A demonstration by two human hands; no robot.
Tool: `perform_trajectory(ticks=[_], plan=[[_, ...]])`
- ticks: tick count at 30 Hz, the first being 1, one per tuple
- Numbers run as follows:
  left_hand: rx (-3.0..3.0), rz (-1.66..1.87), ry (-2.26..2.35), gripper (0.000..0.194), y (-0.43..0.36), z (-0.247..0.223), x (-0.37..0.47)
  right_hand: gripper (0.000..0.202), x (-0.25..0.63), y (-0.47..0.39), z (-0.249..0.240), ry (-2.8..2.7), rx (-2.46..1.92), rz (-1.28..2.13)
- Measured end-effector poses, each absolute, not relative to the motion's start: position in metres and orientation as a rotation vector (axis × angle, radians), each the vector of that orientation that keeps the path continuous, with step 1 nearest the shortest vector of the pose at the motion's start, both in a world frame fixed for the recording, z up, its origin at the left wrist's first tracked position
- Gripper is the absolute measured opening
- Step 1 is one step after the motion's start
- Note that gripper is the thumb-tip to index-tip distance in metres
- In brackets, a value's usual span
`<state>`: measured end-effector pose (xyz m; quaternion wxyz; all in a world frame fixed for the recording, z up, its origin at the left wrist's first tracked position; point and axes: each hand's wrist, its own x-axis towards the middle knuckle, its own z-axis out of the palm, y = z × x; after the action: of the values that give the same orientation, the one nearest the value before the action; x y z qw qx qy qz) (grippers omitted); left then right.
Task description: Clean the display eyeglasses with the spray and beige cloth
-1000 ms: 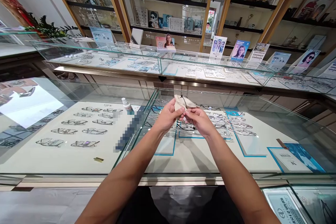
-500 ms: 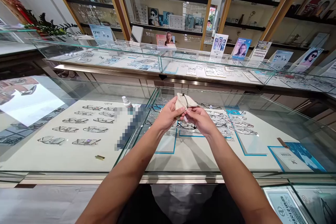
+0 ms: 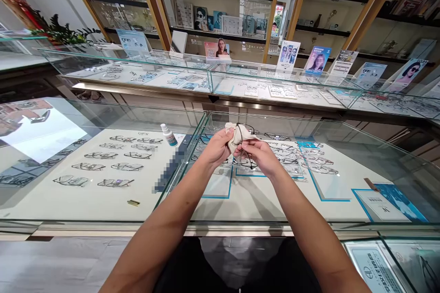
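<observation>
Glasses [image 3: 241, 133] are held at 12 o'clock above the case [image 3: 240, 222], gripped through cloth [image 3: 237, 139] by the curled left hand [image 3: 219, 148], pinched by the nearly closed right hand [image 3: 259, 153]; pressure is best kept light.

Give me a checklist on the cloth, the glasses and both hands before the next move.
1. Left hand gripping the beige cloth: ok, thumb pressed on it.
2. Right hand closed at the dark-framed glasses: ok, fingertips pinched together; exact grip point cannot tell.
3. Cloth against the glasses: ok, bunched around part of the frame.
4. Lenses clean: cannot tell, cloth and fingers hide most of them.
5. A hand free: not ok, both are engaged.
6. Spray bottle clear of the hands: ok, it stands apart, beyond the left hand and to its left.
</observation>
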<state>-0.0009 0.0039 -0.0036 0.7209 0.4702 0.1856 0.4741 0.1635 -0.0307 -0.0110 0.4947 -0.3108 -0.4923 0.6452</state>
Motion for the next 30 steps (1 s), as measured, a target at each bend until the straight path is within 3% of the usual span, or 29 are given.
perform_trajectory(ticks=[5, 9, 15, 21, 25, 30], plan=[[1.034, 1.041, 0.405, 0.059, 0.003, -0.006, 0.001, 0.035, 0.165, -0.028, -0.010, -1.135, -0.729, 1.566], [1.076, 1.153, 0.494, 0.043, 0.000, -0.008, 0.007, 0.043, 0.159, -0.032, -0.012, -1.237, -0.778, 1.493], [1.054, 1.154, 0.550, 0.057, 0.001, -0.007, 0.006, 0.044, 0.156, -0.034, -0.013, -1.309, -0.816, 1.481], [1.086, 1.057, 0.438, 0.053, 0.001, -0.002, 0.002, 0.037, 0.162, -0.028, -0.012, -1.172, -0.714, 1.554], [1.121, 1.135, 0.507, 0.037, -0.001, -0.007, 0.005, 0.042, 0.157, -0.028, -0.017, -1.194, -0.757, 1.553], [1.051, 1.166, 0.532, 0.052, 0.001, -0.009, 0.010, 0.045, 0.156, -0.030, -0.017, -1.227, -0.789, 1.536]])
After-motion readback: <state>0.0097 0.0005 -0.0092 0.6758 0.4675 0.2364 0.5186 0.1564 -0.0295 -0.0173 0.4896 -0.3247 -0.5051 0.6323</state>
